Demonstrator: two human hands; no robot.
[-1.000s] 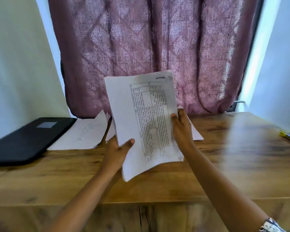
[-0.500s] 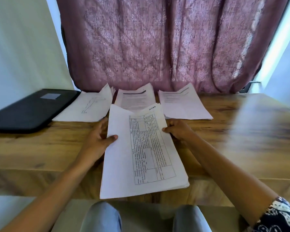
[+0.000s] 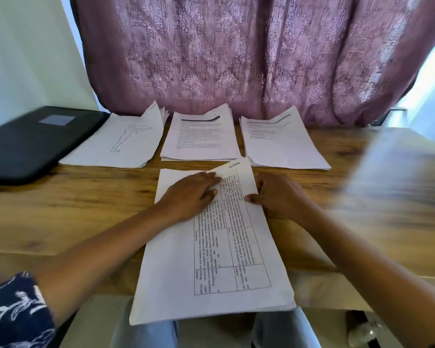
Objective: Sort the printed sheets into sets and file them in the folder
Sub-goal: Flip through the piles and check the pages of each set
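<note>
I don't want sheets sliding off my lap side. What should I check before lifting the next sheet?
1. Table-sheet stack fully on wooden table: not ok, near end overhangs.
2. Left hand pressing it flat: ok.
3. Right hand gripping its edge: cannot tell.
4. Figure-drawing pile, middle text pile, right text pile separate: ok.
5. Black folder open: not ok, closed.

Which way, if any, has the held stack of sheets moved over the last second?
Yes: the stack dropped from upright above the desk to lying flat on it, nearer than the middle pile.
</note>
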